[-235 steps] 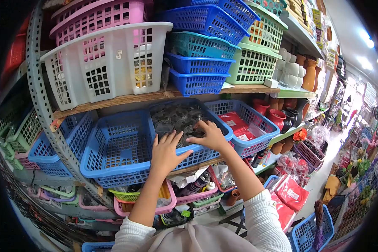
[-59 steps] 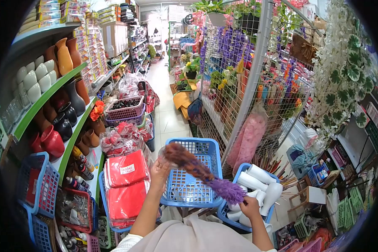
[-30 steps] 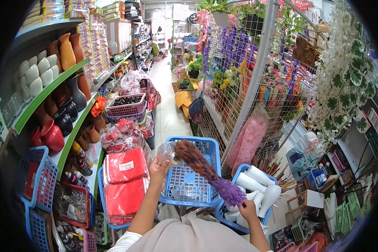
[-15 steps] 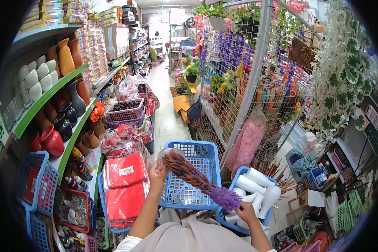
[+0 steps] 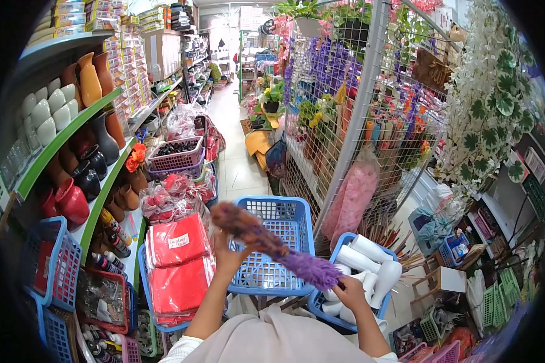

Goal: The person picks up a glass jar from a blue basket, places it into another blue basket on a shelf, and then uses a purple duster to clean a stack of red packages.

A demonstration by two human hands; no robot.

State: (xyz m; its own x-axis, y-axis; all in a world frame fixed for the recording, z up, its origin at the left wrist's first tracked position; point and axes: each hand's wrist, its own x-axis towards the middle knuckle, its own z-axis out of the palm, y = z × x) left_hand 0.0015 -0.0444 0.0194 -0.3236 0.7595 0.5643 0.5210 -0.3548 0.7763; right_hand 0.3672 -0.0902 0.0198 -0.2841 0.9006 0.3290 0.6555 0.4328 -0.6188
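Observation:
A long bundle of dried flowers [image 5: 263,242], orange-brown at the upper left and purple at the lower right, is held slantwise over a blue basket [image 5: 312,239]. At its purple end, my right hand [image 5: 351,291] has its fingers closed on the bundle. Under the brown end is my left hand [image 5: 229,254], its fingers curved against the bundle, with part of them hidden behind it. Motion blurs the brown end. The blue basket below shows its lattice floor.
Red plastic-wrapped packets [image 5: 178,242] fill a basket on the left. White vases [image 5: 384,281] lie in a blue basket on the right. Shelves with vases [image 5: 72,199] line the left side, and a wire mesh partition [image 5: 351,121] stands at the right. A tiled aisle [image 5: 236,172] runs ahead.
The bundle and both hands have shifted slightly; its brown end has moved left and up. The clear round thing near my left hand no longer shows. The whole view has shifted a little.

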